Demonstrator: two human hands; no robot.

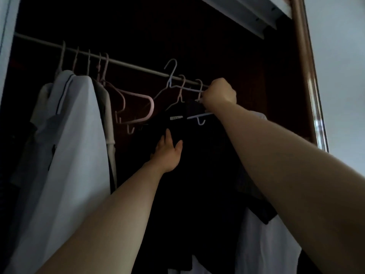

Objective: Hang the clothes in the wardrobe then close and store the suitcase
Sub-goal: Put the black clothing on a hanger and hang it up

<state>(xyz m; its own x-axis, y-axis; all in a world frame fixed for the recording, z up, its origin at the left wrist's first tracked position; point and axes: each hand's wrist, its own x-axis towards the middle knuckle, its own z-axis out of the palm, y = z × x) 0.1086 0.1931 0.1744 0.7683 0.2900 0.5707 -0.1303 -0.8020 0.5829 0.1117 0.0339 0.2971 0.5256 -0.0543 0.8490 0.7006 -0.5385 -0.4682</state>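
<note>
Fingers of right hand (219,93) curled round pale plastic hanger (187,89), left hand (167,153) flat on black garment (177,204), hem cut off, dark wooden wardrobe (256,76)

the left hand (167,153) and right hand (219,93) are bare, as are both forearms along their visible length.

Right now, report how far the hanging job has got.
Done: a white shirt and a black garment hang from the rail. In hand: the right grip holds a pale hanger at the rail; the left grip rests open on the black garment. Left: whether that hanger is hooked on is unclear, and the suitcase is out of view, so closing and storing it presumably remain.
</note>
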